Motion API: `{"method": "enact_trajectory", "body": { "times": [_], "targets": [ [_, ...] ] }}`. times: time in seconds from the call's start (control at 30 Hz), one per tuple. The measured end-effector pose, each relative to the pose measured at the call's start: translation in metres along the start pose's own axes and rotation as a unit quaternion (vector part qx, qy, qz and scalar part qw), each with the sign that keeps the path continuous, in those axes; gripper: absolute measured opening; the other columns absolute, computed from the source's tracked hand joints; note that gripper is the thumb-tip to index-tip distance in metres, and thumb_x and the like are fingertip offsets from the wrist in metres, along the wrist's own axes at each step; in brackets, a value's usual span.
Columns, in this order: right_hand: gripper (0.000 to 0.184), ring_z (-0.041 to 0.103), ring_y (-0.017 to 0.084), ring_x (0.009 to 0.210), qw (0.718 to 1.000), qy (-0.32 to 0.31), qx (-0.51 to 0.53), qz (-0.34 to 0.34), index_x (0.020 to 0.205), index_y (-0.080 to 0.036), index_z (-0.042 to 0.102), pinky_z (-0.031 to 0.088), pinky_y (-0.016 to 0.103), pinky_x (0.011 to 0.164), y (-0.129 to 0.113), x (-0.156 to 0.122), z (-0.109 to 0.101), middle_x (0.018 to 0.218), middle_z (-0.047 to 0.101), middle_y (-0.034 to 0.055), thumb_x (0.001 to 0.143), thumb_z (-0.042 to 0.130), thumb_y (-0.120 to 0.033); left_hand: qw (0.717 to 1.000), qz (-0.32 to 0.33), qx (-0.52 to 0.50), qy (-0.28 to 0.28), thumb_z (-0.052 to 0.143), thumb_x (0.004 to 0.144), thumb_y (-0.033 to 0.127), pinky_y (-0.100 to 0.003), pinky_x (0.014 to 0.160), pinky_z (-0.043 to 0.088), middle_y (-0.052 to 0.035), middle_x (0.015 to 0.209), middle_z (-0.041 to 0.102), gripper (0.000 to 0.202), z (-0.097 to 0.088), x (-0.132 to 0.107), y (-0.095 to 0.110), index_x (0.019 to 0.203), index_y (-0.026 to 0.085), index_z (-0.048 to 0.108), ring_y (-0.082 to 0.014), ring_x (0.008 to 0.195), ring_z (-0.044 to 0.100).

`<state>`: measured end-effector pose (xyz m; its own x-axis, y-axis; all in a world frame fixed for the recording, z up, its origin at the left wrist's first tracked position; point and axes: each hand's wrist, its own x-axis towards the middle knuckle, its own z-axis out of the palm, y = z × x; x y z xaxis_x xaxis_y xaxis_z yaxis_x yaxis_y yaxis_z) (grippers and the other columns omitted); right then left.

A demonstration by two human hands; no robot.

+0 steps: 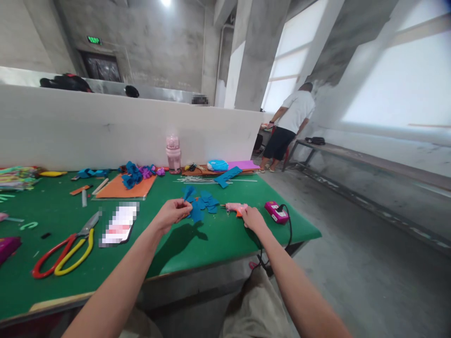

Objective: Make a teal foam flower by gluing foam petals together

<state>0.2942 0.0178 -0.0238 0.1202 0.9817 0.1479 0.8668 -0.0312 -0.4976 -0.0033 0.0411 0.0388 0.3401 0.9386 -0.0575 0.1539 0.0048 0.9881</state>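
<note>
My left hand pinches a piece of blue crepe paper, its petal-like ends spreading out past the fingertips above the table. Several loose blue paper pieces lie just beyond it. To the right, my right hand is wrapped round the handle of a small pink glue gun. Its nozzle points left, toward the blue pieces. A black cord hangs below my right wrist. A magenta power socket with a black plug in it sits right of that hand.
Red-and-yellow-handled scissors and a phone lie left on the green table. Behind are an orange sheet with crepe pieces, thin wires, a pink bottle and a white partition. A person stands beyond the right end.
</note>
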Motion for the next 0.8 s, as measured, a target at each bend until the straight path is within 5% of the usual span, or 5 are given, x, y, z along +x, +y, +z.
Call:
{"method": "enact_trajectory", "body": {
  "times": [0.17, 0.3, 0.47, 0.67, 0.8],
  "targets": [
    [0.025, 0.054, 0.022, 0.082, 0.986, 0.161, 0.021, 0.021, 0.079, -0.015, 0.058, 0.041, 0.032, 0.071, -0.040, 0.006, 0.001, 0.082, 0.058, 0.0112, 0.080, 0.047, -0.038, 0.993, 0.088, 0.070, 0.040, 0.063, 0.063, 0.035, -0.019, 0.046, 0.034, 0.0012, 0.059, 0.055, 0.022, -0.018, 0.020, 0.026, 0.068, 0.014, 0.058, -0.0074, 0.049, 0.046],
    [0.032, 0.055, 0.015, 0.070, 0.939, 0.144, 0.309, -0.039, 0.077, -0.016, 0.059, 0.042, 0.025, 0.065, -0.096, 0.034, 0.024, 0.075, 0.061, 0.0043, 0.083, 0.039, -0.040, 0.979, 0.143, 0.118, 0.084, 0.060, 0.066, 0.033, -0.022, 0.058, 0.041, -0.0008, 0.065, 0.060, 0.020, -0.032, 0.036, 0.026, 0.069, 0.014, 0.060, -0.0115, 0.060, 0.053],
    [0.031, 0.057, 0.015, 0.073, 0.876, 0.122, 0.453, -0.111, 0.078, -0.016, 0.063, 0.043, 0.024, 0.066, -0.148, 0.067, 0.058, 0.078, 0.064, 0.0039, 0.081, 0.043, -0.040, 0.973, 0.140, 0.140, 0.117, 0.061, 0.064, 0.035, -0.024, 0.058, 0.041, -0.0011, 0.066, 0.063, 0.022, -0.042, 0.046, 0.016, 0.069, 0.014, 0.062, -0.0141, 0.061, 0.055],
    [0.026, 0.056, 0.015, 0.075, 0.899, 0.035, 0.403, -0.166, 0.082, -0.017, 0.065, 0.043, 0.025, 0.069, -0.149, 0.067, 0.074, 0.081, 0.065, 0.0040, 0.079, 0.049, -0.038, 0.973, 0.125, 0.157, 0.110, 0.060, 0.065, 0.033, -0.024, 0.058, 0.041, -0.0014, 0.064, 0.065, 0.018, -0.046, 0.050, 0.004, 0.067, 0.015, 0.062, -0.0156, 0.061, 0.057],
    [0.021, 0.053, 0.014, 0.067, 0.918, 0.029, 0.360, -0.165, 0.079, -0.015, 0.064, 0.042, 0.024, 0.064, -0.142, 0.061, 0.078, 0.074, 0.062, 0.0035, 0.071, 0.058, -0.033, 0.971, 0.126, 0.176, 0.099, 0.060, 0.067, 0.032, -0.023, 0.057, 0.040, -0.0016, 0.065, 0.064, 0.017, -0.045, 0.053, -0.001, 0.068, 0.015, 0.062, -0.0151, 0.062, 0.056]
  ]
}}
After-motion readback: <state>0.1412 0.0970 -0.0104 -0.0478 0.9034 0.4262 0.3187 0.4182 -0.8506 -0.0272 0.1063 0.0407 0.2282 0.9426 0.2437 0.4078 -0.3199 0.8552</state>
